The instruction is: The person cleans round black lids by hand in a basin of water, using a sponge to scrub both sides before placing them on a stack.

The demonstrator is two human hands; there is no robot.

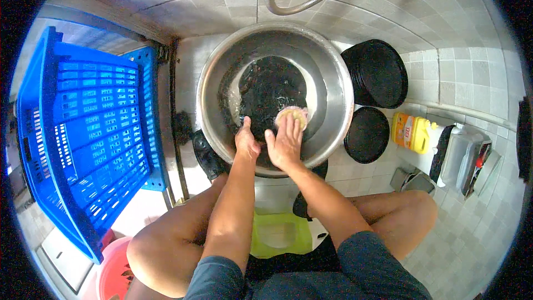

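A large round stainless steel basin stands on the tiled floor before me. Inside it lies a wet black round plate or tray. With its thumb pointing up, my left hand grips the near left edge of this black piece. My right hand presses a pink and yellow scrubbing pad against the right side of the black piece, fingers stretched over the pad. Beyond the basin's right rim stand a stack of black round trays and a separate black round tray.
Blue plastic crates stand at the left, above a pink tub. A yellow detergent jug and clear plastic containers are at the right. A metal shower hose hangs over the basin's far side. A green plastic stool is below me.
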